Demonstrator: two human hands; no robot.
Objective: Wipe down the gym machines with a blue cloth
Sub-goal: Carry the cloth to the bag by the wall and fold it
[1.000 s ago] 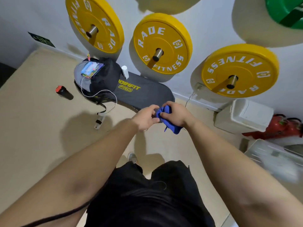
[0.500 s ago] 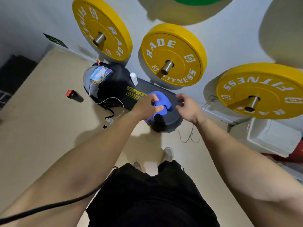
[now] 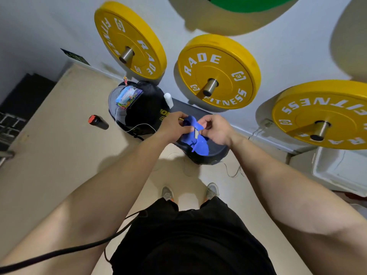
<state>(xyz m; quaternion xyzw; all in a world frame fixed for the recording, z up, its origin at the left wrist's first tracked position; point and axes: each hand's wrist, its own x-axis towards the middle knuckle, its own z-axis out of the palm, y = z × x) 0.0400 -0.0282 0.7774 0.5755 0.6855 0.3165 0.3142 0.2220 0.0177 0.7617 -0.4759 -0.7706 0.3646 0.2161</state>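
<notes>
While both hands pinch it, blue cloth [image 3: 195,136] hangs between them.

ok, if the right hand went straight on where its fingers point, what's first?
The right hand meets the blue cloth it pinches at once; beyond that, probably the left hand, depth unclear.
</notes>
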